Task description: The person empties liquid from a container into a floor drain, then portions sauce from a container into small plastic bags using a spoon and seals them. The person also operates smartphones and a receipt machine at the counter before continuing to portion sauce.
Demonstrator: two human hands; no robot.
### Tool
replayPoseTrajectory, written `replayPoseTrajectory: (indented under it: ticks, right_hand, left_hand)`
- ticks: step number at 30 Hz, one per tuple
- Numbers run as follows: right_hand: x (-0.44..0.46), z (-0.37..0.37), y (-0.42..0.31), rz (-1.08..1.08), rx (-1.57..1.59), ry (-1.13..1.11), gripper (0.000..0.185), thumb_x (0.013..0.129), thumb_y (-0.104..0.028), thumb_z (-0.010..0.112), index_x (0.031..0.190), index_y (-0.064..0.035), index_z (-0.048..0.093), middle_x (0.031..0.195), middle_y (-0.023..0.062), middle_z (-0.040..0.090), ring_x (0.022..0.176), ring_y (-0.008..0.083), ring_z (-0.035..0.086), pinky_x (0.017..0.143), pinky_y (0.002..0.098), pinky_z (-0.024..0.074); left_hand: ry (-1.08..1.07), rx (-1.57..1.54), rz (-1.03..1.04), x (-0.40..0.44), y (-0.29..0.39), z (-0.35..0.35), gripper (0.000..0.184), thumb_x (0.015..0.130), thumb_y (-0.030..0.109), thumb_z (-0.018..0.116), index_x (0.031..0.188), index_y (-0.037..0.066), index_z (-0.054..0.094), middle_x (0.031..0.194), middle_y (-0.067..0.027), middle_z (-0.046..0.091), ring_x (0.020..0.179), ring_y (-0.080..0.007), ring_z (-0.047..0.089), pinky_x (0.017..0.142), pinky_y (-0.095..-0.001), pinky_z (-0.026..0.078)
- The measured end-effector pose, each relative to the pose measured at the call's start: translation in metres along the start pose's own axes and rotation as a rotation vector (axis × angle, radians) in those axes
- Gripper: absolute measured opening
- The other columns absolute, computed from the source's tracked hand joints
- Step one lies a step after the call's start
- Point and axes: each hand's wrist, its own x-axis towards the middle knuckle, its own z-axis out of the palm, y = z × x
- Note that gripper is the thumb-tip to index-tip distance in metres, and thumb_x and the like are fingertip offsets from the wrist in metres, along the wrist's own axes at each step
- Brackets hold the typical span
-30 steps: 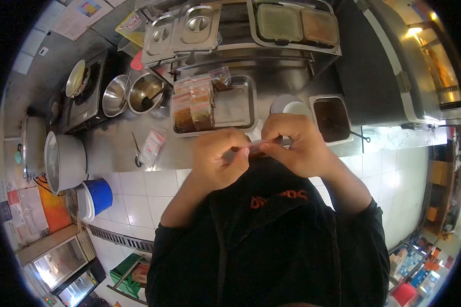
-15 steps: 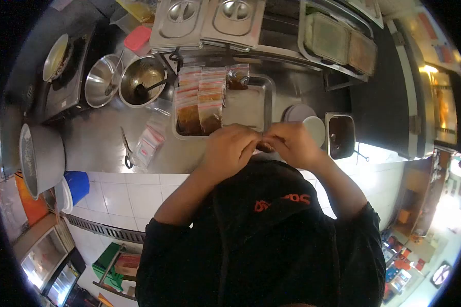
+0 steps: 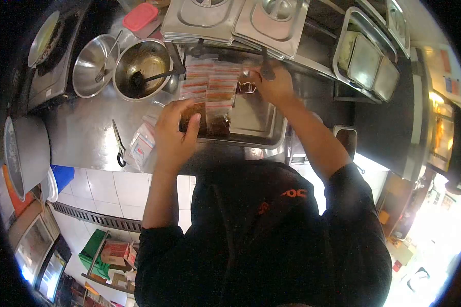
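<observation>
Zip bags with dark brown filling [image 3: 220, 110] lie in overlapping rows in the left part of a metal tray [image 3: 277, 134]. My left hand [image 3: 176, 130] is at the tray's left edge beside the front bags, its thumb and fingers apart. At the tray's back right, my right hand [image 3: 274, 84] has its fingers at a small dark bag [image 3: 247, 86], pinched near its top. Part of that bag is hidden by the fingers.
Left of the tray are two steel bowls [image 3: 142, 69], scissors [image 3: 119, 143] and a packet of bags [image 3: 141, 146]. Lidded steel containers [image 3: 205, 20] stand behind. A big pot [image 3: 30, 153] is far left, a steel container [image 3: 346, 140] at right.
My hands have parted from in front of the tray. The left moved left to the bags, the right moved to the tray's back. The view has shifted.
</observation>
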Motion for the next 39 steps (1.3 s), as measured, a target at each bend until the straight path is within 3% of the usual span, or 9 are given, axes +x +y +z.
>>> replayPoseTrajectory:
  ticks: [4,7,10,15,19,25,28,34,39]
  right_hand:
    - [0.004,0.008,0.002,-0.128,0.04,0.201,0.023,0.079,-0.02,0.062,0.097,-0.0078,0.067,0.099,0.0187,0.068,0.086,0.0394,0.067,0.075,0.0479,0.0564]
    - [0.0,-0.006,-0.007,-0.016,0.04,0.043,0.03,0.081,-0.022,0.06,0.108,-0.0086,0.066,0.104,0.02,0.066,0.094,0.0383,0.066,0.083,0.0471,0.0543]
    - [-0.015,-0.009,-0.011,-0.076,0.015,0.398,0.038,0.083,-0.016,0.059,0.12,-0.0087,0.062,0.109,0.0211,0.064,0.102,0.0376,0.063,0.092,0.0465,0.0504]
    - [-0.114,-0.038,-0.006,-0.011,0.535,0.029,0.042,0.085,-0.004,0.059,0.127,-0.0083,0.057,0.11,0.0207,0.063,0.101,0.0356,0.062,0.092,0.0412,0.0502]
    - [-0.236,-0.046,0.009,0.38,0.944,-0.323,0.037,0.086,0.0,0.063,0.122,-0.0027,0.061,0.108,0.0115,0.065,0.099,0.0196,0.064,0.084,0.0286,0.052]
    - [-0.348,-0.045,0.007,0.879,1.593,-0.447,0.085,0.083,-0.033,0.072,0.15,-0.0068,0.026,0.147,0.0182,0.037,0.139,0.0316,0.031,0.115,0.0438,0.0239]
    - [-0.391,-0.014,0.023,0.696,1.63,-0.454,0.084,0.087,-0.032,0.069,0.151,-0.0058,0.021,0.148,0.0197,0.036,0.137,0.0328,0.034,0.114,0.0438,0.0279]
    - [-0.468,0.034,0.041,0.934,1.685,-0.712,0.1,0.077,-0.031,0.078,0.151,-0.0057,0.015,0.146,0.026,0.036,0.136,0.0367,0.036,0.113,0.0462,0.0287]
    - [-0.502,0.074,0.045,1.112,1.685,-0.681,0.085,0.082,-0.027,0.075,0.149,-0.0083,0.025,0.145,0.0194,0.044,0.125,0.0328,0.048,0.104,0.0504,0.0402]
  left_hand:
    - [-0.026,-0.01,0.0,-0.001,0.0,0.006,0.031,0.087,0.02,0.068,0.113,0.003,0.064,0.109,-0.0168,0.066,0.102,-0.0313,0.063,0.091,-0.0394,0.048]
    - [-0.084,0.011,0.028,0.0,0.007,0.014,0.031,0.086,0.019,0.068,0.113,0.004,0.064,0.109,-0.0181,0.065,0.103,-0.0336,0.062,0.092,-0.0399,0.047]
    - [-0.121,0.031,0.1,-0.001,0.013,0.021,0.032,0.084,0.019,0.069,0.112,0.004,0.064,0.111,-0.0178,0.065,0.104,-0.0359,0.061,0.092,-0.0418,0.047]
    - [-0.315,0.138,0.304,-0.016,0.022,0.049,0.029,0.082,0.018,0.069,0.109,0.009,0.065,0.109,-0.0112,0.065,0.105,-0.0328,0.059,0.092,-0.0441,0.045]
    - [-0.526,0.087,0.581,-0.027,0.025,0.095,0.022,0.077,0.018,0.07,0.098,0.012,0.069,0.107,-0.0055,0.065,0.108,-0.0283,0.058,0.093,-0.0455,0.044]
    - [-0.592,0.098,0.824,-0.035,0.06,0.169,0.018,0.076,0.022,0.069,0.09,0.01,0.071,0.125,-0.0087,0.056,0.122,-0.0288,0.047,0.1,-0.0465,0.038]
    - [-0.587,0.202,0.857,-0.031,0.079,0.194,0.025,0.076,0.028,0.072,0.091,0.007,0.071,0.128,-0.01,0.054,0.124,-0.0287,0.045,0.101,-0.0483,0.036]
    - [-0.646,0.386,0.879,-0.042,0.098,0.221,0.03,0.073,0.031,0.075,0.089,0.006,0.071,0.131,-0.0109,0.053,0.124,-0.0272,0.044,0.099,-0.0509,0.034]
    - [-0.583,0.458,0.956,-0.049,0.088,0.242,0.026,0.072,0.029,0.075,0.086,0.007,0.07,0.127,-0.0095,0.055,0.122,-0.026,0.046,0.093,-0.0461,0.034]
